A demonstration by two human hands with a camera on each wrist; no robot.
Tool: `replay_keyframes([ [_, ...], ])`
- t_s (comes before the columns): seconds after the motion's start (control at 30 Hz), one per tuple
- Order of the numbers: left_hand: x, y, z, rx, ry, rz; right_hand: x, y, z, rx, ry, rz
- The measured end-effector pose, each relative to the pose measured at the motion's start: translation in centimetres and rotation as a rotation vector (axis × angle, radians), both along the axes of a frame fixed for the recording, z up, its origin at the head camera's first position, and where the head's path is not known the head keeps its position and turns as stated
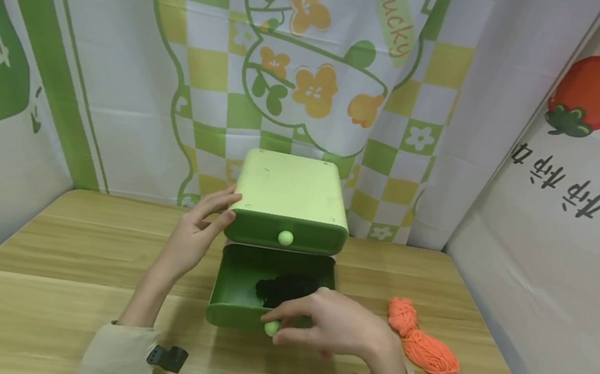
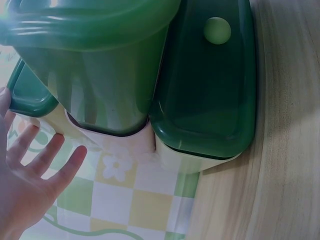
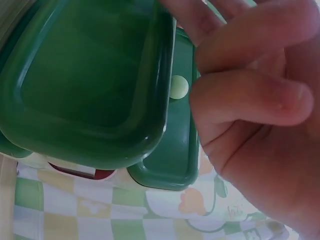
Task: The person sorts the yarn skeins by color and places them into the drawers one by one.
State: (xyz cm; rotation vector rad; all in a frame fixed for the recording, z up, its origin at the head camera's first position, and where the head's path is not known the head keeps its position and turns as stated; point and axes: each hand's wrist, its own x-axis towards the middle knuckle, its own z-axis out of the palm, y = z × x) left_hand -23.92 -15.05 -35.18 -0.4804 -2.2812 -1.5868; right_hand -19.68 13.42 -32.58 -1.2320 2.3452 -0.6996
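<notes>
A small light green cabinet [image 1: 290,189] with two drawers stands mid-table. Its upper drawer [image 1: 286,234] is closed. The lower drawer [image 1: 235,284] is pulled out, and a wad of black yarn [image 1: 287,288] lies inside it. My right hand [image 1: 279,327] pinches the pale knob [image 1: 270,329] on the lower drawer's front. The fingers [image 3: 250,90] are curled close to the camera in the right wrist view. My left hand [image 1: 227,207] rests with straight fingers against the cabinet's front left corner. In the left wrist view its fingers [image 2: 47,155] are spread beside the cabinet [image 2: 100,75].
A skein of orange yarn [image 1: 421,342] lies on the wooden table [image 1: 62,261], right of the drawer. Printed cloth walls close in the back and both sides. Bare tabletop stretches to the left and along the front edge.
</notes>
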Motion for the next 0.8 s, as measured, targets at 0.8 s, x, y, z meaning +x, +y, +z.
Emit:
replay_keyframes([
  [0.8,-1.7,-0.7,-1.9,0.014,0.032,0.003,0.1,1.0,-0.5,0.120,-0.394,0.003],
])
